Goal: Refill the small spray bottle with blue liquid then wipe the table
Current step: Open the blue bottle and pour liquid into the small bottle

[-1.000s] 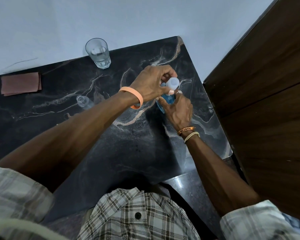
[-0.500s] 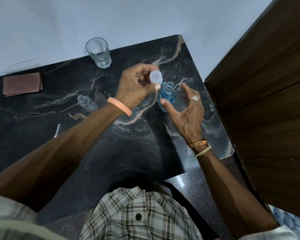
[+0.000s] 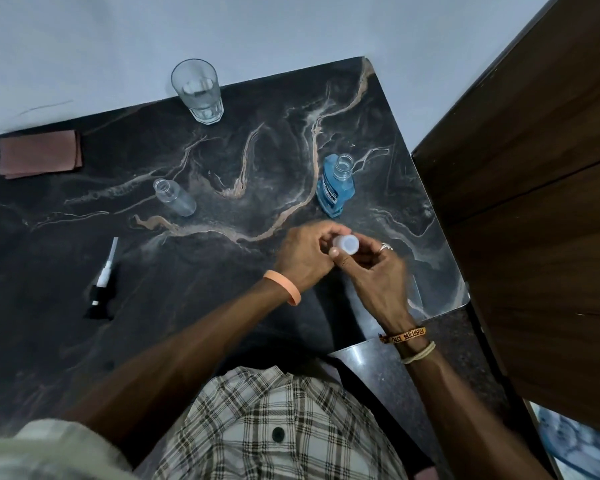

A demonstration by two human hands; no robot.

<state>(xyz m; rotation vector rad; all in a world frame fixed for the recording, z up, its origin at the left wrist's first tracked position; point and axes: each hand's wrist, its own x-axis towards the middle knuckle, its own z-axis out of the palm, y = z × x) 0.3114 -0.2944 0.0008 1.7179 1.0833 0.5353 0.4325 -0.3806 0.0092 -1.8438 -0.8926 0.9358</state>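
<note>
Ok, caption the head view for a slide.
Left hand and right hand hold a translucent white cap over the dark marble table, uncapped blue plastic bottle and small clear bottle beyond.

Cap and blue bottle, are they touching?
Apart. The head view shows the cap held between the left hand and right hand, with a strip of bare table between it and the open blue bottle.

The small spray bottle (image 3: 174, 197), clear and uncapped, is standing well to the left of the left hand (image 3: 303, 254). The blue liquid bottle (image 3: 336, 187), mouth open, is standing upright just beyond the right hand (image 3: 374, 271). Both hands are pinching its whitish cap (image 3: 345, 244). The spray head (image 3: 104, 282) is lying flat, far left.
</note>
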